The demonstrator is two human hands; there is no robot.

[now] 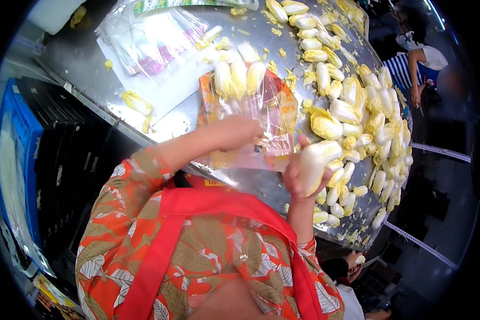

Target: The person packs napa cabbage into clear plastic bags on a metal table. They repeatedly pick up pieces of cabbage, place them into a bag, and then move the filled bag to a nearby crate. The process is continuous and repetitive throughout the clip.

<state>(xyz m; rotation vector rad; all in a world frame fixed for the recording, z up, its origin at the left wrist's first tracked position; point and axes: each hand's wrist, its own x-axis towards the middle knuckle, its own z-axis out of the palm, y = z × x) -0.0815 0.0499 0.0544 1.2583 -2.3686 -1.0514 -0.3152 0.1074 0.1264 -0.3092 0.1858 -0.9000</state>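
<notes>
Pale napa cabbage hearts [322, 160] are in my right hand [304, 176], its fingers curled around them at the near edge of the metal table. My left hand [240, 132] rests over a clear plastic bag [268, 120] with orange printing; its fingers are bent, and whether they pinch the film cannot be told. Several small cabbages [239, 78] lie side by side at the bag's far end; whether they are inside it is unclear. Beyond them, a stack of plastic bags [156, 44] lies on a white board [160, 100].
A large heap of trimmed cabbages [368, 116] covers the table's right side, with leaf scraps around. One cabbage [136, 102] lies near the left edge of the metal table [80, 60]. Stacked black crates [64, 160] stand left. Co-workers [416, 68] are across the table and at lower right [354, 266].
</notes>
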